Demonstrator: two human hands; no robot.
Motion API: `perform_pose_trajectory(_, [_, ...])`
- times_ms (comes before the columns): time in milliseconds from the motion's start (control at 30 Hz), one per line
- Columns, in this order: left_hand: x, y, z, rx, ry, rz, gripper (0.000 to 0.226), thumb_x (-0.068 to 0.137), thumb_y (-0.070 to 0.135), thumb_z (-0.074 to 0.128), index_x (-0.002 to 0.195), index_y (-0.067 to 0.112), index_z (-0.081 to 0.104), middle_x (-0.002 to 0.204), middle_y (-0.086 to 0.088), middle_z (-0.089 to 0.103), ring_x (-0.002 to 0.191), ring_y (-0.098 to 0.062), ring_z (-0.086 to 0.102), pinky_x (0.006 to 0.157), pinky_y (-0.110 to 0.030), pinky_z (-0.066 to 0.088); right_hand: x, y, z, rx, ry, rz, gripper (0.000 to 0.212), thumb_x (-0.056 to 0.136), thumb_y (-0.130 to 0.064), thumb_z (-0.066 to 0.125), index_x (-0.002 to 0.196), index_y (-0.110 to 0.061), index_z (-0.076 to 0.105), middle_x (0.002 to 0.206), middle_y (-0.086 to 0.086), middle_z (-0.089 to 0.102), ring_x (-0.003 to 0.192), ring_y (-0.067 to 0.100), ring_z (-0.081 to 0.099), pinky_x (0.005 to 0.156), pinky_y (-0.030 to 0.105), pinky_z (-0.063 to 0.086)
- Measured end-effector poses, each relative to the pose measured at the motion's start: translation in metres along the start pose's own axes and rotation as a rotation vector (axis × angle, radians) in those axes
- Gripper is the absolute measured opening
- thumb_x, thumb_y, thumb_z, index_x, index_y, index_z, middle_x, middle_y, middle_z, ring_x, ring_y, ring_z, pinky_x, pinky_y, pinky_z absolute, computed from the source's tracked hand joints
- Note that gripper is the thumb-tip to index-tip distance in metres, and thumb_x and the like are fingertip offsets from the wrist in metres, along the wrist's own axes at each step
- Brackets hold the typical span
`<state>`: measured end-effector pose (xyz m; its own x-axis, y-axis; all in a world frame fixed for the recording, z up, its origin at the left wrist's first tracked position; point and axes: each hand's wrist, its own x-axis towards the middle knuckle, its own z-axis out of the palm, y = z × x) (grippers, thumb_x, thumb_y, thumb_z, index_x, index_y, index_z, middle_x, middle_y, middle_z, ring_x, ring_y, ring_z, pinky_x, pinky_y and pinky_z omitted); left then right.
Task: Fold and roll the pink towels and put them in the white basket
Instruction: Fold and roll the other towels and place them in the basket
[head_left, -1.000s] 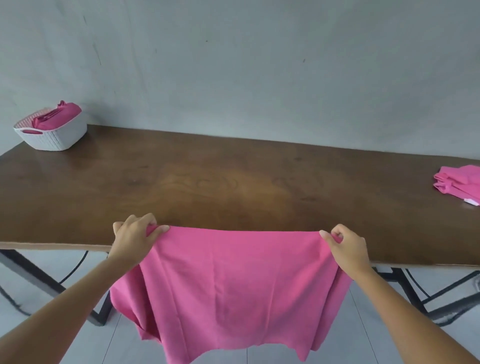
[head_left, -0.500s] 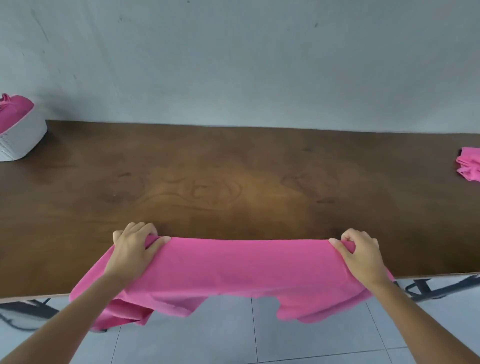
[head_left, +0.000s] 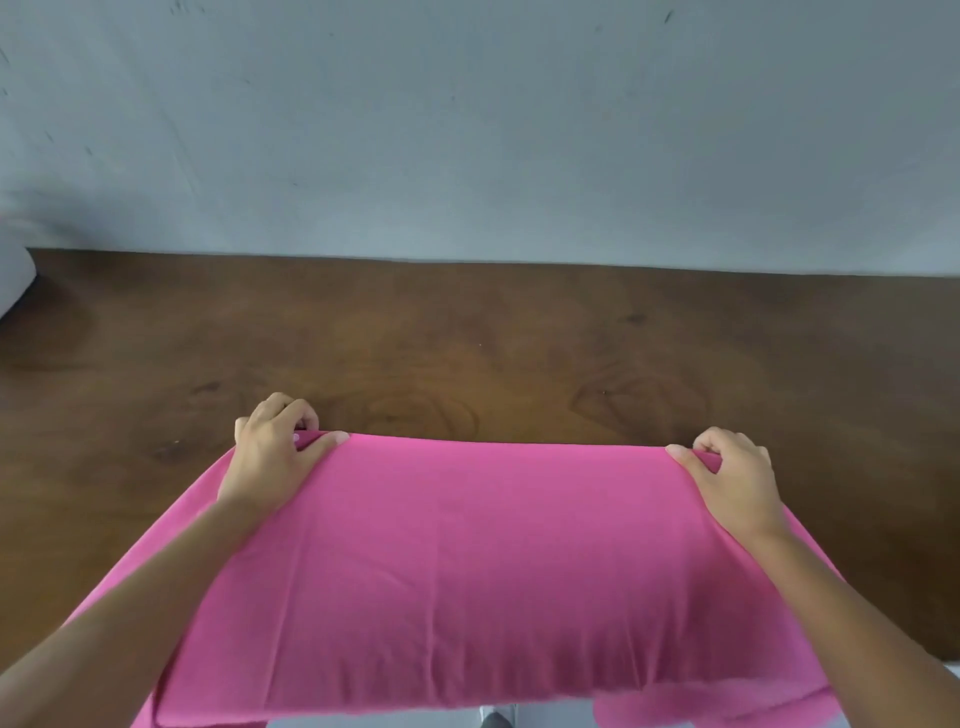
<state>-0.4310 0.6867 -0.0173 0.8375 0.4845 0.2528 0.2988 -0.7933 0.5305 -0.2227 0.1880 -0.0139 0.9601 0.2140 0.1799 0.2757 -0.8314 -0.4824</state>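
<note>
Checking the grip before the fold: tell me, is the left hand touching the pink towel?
Touching. The head view shows the left hand pinching the pink towel at its far left corner, thumb on top, fingers curled over the edge.

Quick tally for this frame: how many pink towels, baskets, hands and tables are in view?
Pink towel: 1
White basket, only an edge at the left border: 1
Hands, left hand and right hand, each pinching a towel corner: 2
Wooden table: 1
Total: 5
</note>
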Motion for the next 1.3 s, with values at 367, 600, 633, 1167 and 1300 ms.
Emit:
perform_pose_trajectory(367, [0.118, 0.010, 0.035, -0.055, 0.040, -0.107, 0.034, 0.078, 0.033, 0.087, 0.071, 0.026, 0.054, 0.089, 0.008, 0.053, 0.078, -0.006, 0.054, 0.093, -0.046, 0.044, 0.145, -0.005, 0.034, 0.014, 0.010, -0.057, 0.035, 0.090, -0.040, 0.073, 0.067, -0.025, 0.050, 0.071, -0.012, 0.059, 0.074, 0.016, 0.054, 0.088, 0.042, 0.038])
perform_pose_trajectory(600, [0.194, 0.013, 0.058, -0.080, 0.048, -0.141, 0.031, 0.080, 0.031, 0.085, 0.074, 0.023, 0.056, 0.089, 0.003, 0.052, 0.077, -0.010, 0.054, 0.071, -0.026, 0.045, 0.232, -0.013, 0.059, -0.005, 0.025, -0.118, 0.035, 0.092, -0.045, 0.068, 0.071, -0.022, 0.053, 0.070, -0.010, 0.058, 0.071, 0.018, 0.053, 0.087, 0.042, 0.035])
perform_pose_trajectory(633, [0.204, 0.012, 0.060, -0.070, 0.052, -0.141, 0.032, 0.080, 0.032, 0.085, 0.074, 0.023, 0.055, 0.089, 0.002, 0.052, 0.077, -0.012, 0.053, 0.068, -0.025, 0.043, 0.244, -0.013, 0.063, -0.006, 0.035, -0.129, 0.034, 0.092, -0.045, 0.068, 0.072, -0.022, 0.054, 0.070, -0.011, 0.057, 0.071, 0.018, 0.053, 0.087, 0.042, 0.035])
perform_pose_trajectory(1167, [0.304, 0.015, 0.093, 0.202, 0.290, -0.385, 0.085, 0.065, 0.066, 0.083, 0.113, 0.008, 0.041, 0.113, -0.010, 0.043, 0.111, -0.034, 0.043, 0.099, -0.050, 0.033, 0.362, -0.028, 0.105, -0.171, 0.162, -0.177, 0.053, 0.085, -0.051, 0.074, 0.058, -0.021, 0.040, 0.054, -0.005, 0.044, 0.056, 0.029, 0.049, 0.066, 0.042, 0.045])
perform_pose_trajectory(1300, [0.313, 0.024, 0.093, 0.256, 0.304, -0.504, 0.104, 0.055, 0.073, 0.084, 0.121, 0.004, 0.042, 0.121, -0.015, 0.045, 0.121, -0.037, 0.042, 0.102, -0.054, 0.032, 0.359, -0.032, 0.106, -0.295, 0.221, -0.140, 0.052, 0.081, -0.054, 0.076, 0.062, -0.009, 0.057, 0.062, 0.010, 0.060, 0.062, 0.034, 0.059, 0.068, 0.041, 0.040])
